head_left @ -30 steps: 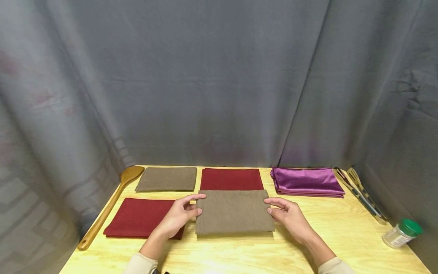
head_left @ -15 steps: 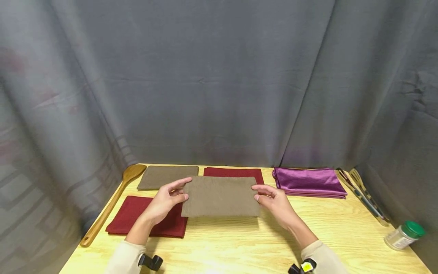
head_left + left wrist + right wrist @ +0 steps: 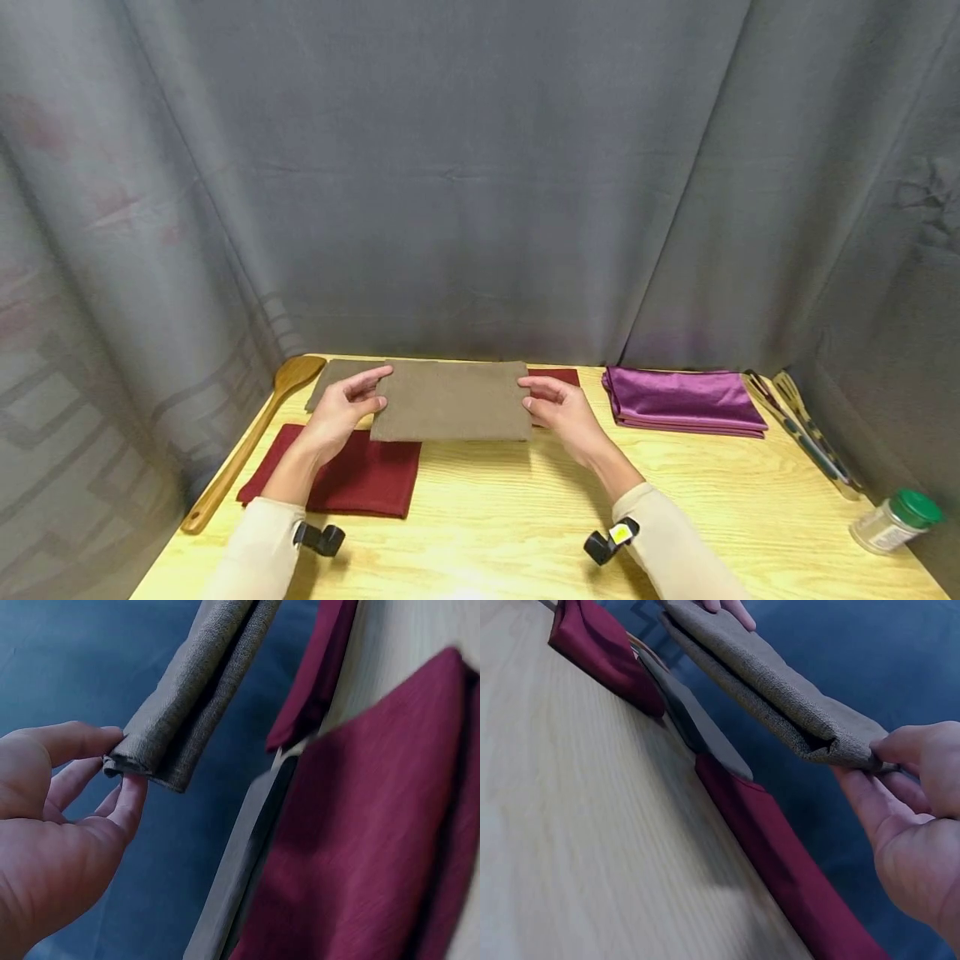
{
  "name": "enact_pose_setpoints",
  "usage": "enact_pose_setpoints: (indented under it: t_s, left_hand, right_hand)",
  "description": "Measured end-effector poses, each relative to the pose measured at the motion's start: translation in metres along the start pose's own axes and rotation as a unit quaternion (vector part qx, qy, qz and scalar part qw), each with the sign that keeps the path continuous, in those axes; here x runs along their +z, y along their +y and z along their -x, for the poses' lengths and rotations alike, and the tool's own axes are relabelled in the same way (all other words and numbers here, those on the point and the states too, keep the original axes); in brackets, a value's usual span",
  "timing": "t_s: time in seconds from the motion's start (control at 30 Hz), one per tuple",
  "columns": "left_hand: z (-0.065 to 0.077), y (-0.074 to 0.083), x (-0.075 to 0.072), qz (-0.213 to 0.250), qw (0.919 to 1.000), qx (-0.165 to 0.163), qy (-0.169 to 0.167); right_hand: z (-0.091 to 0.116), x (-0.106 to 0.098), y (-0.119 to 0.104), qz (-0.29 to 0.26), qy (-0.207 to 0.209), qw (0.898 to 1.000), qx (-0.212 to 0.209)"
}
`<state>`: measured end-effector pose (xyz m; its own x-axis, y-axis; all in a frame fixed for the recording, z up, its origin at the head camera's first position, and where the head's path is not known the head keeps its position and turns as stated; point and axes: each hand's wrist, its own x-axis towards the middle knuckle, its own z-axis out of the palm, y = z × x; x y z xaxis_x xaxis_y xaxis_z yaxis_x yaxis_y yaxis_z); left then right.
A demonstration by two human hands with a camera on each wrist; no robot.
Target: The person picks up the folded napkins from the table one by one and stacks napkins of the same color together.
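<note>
Between my two hands a folded grey-brown cloth [image 3: 452, 402] hangs above the table. My left hand [image 3: 335, 417] pinches its left end, with the thumb on one face and fingers on the other in the left wrist view. The right hand [image 3: 562, 417] pinches the opposite end the same way. Beneath and behind it, a second folded grey-brown cloth [image 3: 330, 379] lies at the back left, partly hidden. A folded red cloth [image 3: 375, 475] lies in front, under my left forearm. Another red cloth [image 3: 555, 377] shows only its right part behind the held cloth.
A folded purple satin cloth [image 3: 686, 402] lies at the back right. A long wooden spoon [image 3: 247, 442] lies along the left edge. Kitchen tongs and a slotted utensil [image 3: 810, 433] rest by the right edge, near a green-lidded jar [image 3: 896, 521]. Grey curtains [image 3: 480, 183] surround the wooden table [image 3: 465, 533].
Both hands have carried the held grey-brown cloth up, leftward and toward the back. It now covers part of the rear grey-brown cloth and most of the rear red one.
</note>
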<state>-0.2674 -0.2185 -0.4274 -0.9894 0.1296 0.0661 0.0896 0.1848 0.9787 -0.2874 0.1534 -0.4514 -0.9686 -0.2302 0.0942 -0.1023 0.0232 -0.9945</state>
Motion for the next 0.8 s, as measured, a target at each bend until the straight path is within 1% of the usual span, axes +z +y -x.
enact_pose_setpoints:
  t_s: [0.1, 0.2, 0.33, 0.47, 0.6, 0.7, 0.8]
  left_hand:
    - [-0.012, -0.005, -0.013, 0.004, 0.9999, 0.006, -0.011]
    - [-0.022, -0.012, -0.031, 0.006, 0.9995, 0.012, -0.030]
    - [-0.032, -0.018, -0.058, -0.009, 0.9989, 0.002, -0.047]
    - [-0.042, -0.018, -0.080, -0.031, 0.9984, -0.016, -0.045]
    - [-0.051, -0.021, -0.097, -0.038, 0.9980, -0.029, -0.043]
    - [-0.055, -0.027, -0.108, -0.050, 0.9971, -0.033, -0.046]
    - [-0.057, -0.032, -0.118, -0.064, 0.9964, -0.039, -0.040]
  right_hand:
    - [-0.012, 0.011, 0.000, -0.014, -0.002, 1.000, 0.002]
    - [-0.024, 0.025, 0.003, -0.029, 0.000, 1.000, 0.012]
    - [-0.042, 0.046, 0.009, -0.046, -0.003, 0.999, 0.014]
    - [-0.059, 0.066, 0.011, -0.063, -0.005, 0.998, 0.008]
    - [-0.075, 0.085, 0.014, -0.073, -0.004, 0.997, 0.017]
    - [-0.086, 0.097, 0.018, -0.075, -0.005, 0.997, 0.030]
    - [-0.096, 0.107, 0.023, -0.071, -0.008, 0.997, 0.036]
